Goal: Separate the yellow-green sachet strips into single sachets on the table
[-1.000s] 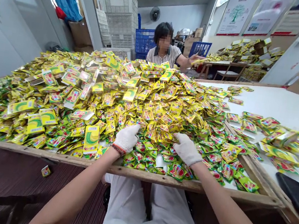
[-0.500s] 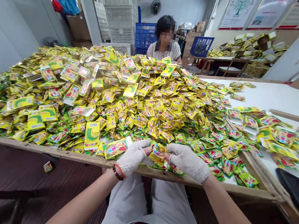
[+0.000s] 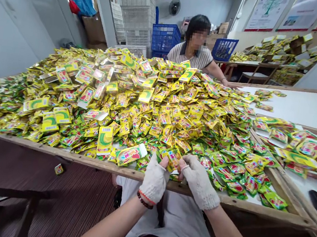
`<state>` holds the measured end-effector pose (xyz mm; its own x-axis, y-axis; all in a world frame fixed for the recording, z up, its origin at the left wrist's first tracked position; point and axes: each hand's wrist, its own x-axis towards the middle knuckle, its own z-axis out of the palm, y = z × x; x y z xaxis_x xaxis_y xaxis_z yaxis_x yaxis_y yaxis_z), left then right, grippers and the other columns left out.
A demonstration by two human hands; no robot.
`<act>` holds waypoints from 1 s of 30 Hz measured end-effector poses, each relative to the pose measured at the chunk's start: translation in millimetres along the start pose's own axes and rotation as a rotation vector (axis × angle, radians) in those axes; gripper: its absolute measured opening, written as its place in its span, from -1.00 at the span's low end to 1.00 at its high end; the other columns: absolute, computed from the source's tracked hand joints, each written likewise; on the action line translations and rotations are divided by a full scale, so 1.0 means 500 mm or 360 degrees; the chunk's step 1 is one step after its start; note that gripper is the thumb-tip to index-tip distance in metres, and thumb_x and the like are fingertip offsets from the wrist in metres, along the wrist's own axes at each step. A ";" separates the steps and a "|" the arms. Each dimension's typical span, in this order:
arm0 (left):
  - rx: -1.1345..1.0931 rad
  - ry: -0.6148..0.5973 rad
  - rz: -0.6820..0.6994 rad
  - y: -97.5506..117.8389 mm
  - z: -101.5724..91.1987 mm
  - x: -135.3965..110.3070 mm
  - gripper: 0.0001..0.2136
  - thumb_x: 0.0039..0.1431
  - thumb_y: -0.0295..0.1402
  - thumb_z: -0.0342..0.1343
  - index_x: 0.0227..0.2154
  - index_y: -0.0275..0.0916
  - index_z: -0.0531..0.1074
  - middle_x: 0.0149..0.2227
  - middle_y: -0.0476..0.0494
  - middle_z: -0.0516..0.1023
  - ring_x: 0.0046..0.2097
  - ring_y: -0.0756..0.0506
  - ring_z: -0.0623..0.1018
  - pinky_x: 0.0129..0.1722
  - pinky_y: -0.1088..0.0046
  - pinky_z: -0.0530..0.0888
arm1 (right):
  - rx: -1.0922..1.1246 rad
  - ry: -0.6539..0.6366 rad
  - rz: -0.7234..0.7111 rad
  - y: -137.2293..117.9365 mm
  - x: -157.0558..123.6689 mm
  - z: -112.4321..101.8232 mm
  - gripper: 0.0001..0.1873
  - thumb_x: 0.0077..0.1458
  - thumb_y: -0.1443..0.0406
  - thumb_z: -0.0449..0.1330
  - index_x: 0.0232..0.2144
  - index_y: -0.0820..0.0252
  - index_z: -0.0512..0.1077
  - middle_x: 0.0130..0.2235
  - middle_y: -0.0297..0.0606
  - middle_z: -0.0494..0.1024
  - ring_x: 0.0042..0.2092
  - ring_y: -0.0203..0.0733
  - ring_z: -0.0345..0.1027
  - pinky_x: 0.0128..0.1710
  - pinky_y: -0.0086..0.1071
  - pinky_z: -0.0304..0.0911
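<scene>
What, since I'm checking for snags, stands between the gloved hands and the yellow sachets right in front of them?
Nothing visible does. The left hand and right hand appear to hold the yellow sachets from opposite sides. The yellow-and-green carton lies to the left of the left hand, outside that gap.

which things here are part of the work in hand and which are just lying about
Seem part of the work:
- left hand and right hand, both gloved
- yellow packets between them
- big heap of packets beyond

Seem just lying about:
- packet on the floor
- white crates
- fan
</scene>
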<state>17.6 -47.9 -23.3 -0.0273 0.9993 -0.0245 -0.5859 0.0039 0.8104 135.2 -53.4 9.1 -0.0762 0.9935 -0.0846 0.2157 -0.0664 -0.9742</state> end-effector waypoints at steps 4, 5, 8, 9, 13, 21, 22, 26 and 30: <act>0.0269 -0.0055 0.0064 0.000 0.012 -0.009 -0.67 0.13 -0.15 0.11 -0.10 -0.19 0.33 -0.10 -0.17 0.48 -0.08 -0.09 0.50 0.01 0.35 0.40 | -0.0036 0.0165 -0.0174 0.019 -0.008 0.019 -0.60 0.10 0.02 0.08 -0.16 0.17 0.37 -0.16 -0.13 0.55 -0.13 -0.08 0.43 -0.18 -0.30 0.34; 0.0471 -0.0106 0.0110 0.013 0.010 -0.012 -0.68 0.17 -0.16 0.07 -0.08 -0.21 0.34 -0.09 -0.18 0.48 -0.06 -0.10 0.49 0.03 0.34 0.38 | -0.0033 0.0160 -0.0193 0.023 -0.008 0.019 -0.60 0.12 0.02 0.06 -0.15 0.18 0.38 -0.12 -0.11 0.54 -0.10 -0.07 0.41 -0.14 -0.28 0.33; 0.1322 -0.0226 0.0437 0.079 -0.020 -0.013 -0.65 0.22 -0.18 0.01 0.01 -0.20 0.32 0.00 -0.21 0.44 0.02 -0.14 0.43 0.09 0.30 0.32 | -0.0075 0.0172 -0.0227 0.029 0.001 0.006 -0.59 0.15 0.02 0.04 -0.15 0.19 0.41 -0.13 -0.11 0.55 -0.14 -0.04 0.42 -0.15 -0.23 0.34; 0.1664 -0.0222 0.0586 0.106 -0.039 -0.009 -0.61 0.19 -0.19 0.04 0.05 -0.19 0.29 0.05 -0.21 0.40 0.08 -0.16 0.39 0.13 0.26 0.27 | -0.0134 0.0174 -0.0228 0.028 0.004 -0.002 -0.60 0.14 0.03 0.06 -0.16 0.19 0.42 -0.15 -0.12 0.56 -0.14 -0.03 0.42 -0.15 -0.22 0.33; 0.2921 -0.0104 0.0620 0.193 -0.139 0.025 -0.36 -0.05 -0.21 0.25 0.11 -0.25 0.24 0.02 -0.31 0.38 0.11 -0.34 0.31 0.13 0.04 0.19 | -0.0386 0.0202 -0.0211 0.014 0.013 -0.033 -0.63 0.08 0.06 0.13 -0.18 0.20 0.46 -0.18 -0.12 0.57 -0.14 -0.01 0.42 -0.08 -0.15 0.32; 0.3070 -0.0400 0.0662 0.223 -0.169 0.003 -0.39 -0.05 -0.35 0.13 0.14 -0.19 0.18 -0.02 -0.20 0.34 0.00 -0.21 0.37 0.01 0.28 0.33 | -0.0461 0.0231 -0.0404 -0.002 0.032 -0.030 -0.64 0.01 0.11 0.21 -0.17 0.15 0.48 -0.19 -0.15 0.57 -0.11 0.02 0.43 -0.07 -0.10 0.33; 0.3028 -0.0468 0.0679 0.218 -0.154 -0.004 -0.37 -0.07 -0.34 0.14 0.14 -0.17 0.18 -0.03 -0.19 0.34 -0.01 -0.21 0.37 0.00 0.27 0.34 | -0.0499 0.0198 -0.0450 -0.006 0.033 -0.027 -0.67 0.02 0.11 0.20 -0.19 0.15 0.48 -0.20 -0.16 0.57 -0.13 -0.01 0.43 -0.08 -0.14 0.34; 0.2944 -0.0651 0.0672 0.188 -0.112 -0.014 -0.37 -0.08 -0.35 0.16 0.14 -0.17 0.20 -0.07 -0.19 0.35 -0.05 -0.22 0.38 -0.05 0.25 0.38 | -0.0639 0.0207 -0.0585 -0.013 0.032 -0.017 -0.69 0.07 0.11 0.16 -0.21 0.17 0.46 -0.19 -0.16 0.57 -0.13 -0.05 0.43 -0.12 -0.25 0.34; 0.2820 -0.0686 0.0670 0.158 -0.104 -0.011 -0.36 -0.08 -0.33 0.18 0.14 -0.21 0.18 -0.02 -0.22 0.34 0.01 -0.22 0.36 0.01 0.22 0.37 | -0.0929 0.0197 -0.0587 0.004 0.026 -0.019 -0.69 0.13 0.09 0.09 -0.20 0.14 0.46 -0.22 -0.15 0.57 -0.16 -0.06 0.43 -0.14 -0.26 0.31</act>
<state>-70.8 -54.7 10.6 0.4180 0.8828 0.2142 0.8247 -0.4676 0.3180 143.9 -40.0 7.9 -0.1409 0.9472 0.2882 0.6875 0.3030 -0.6600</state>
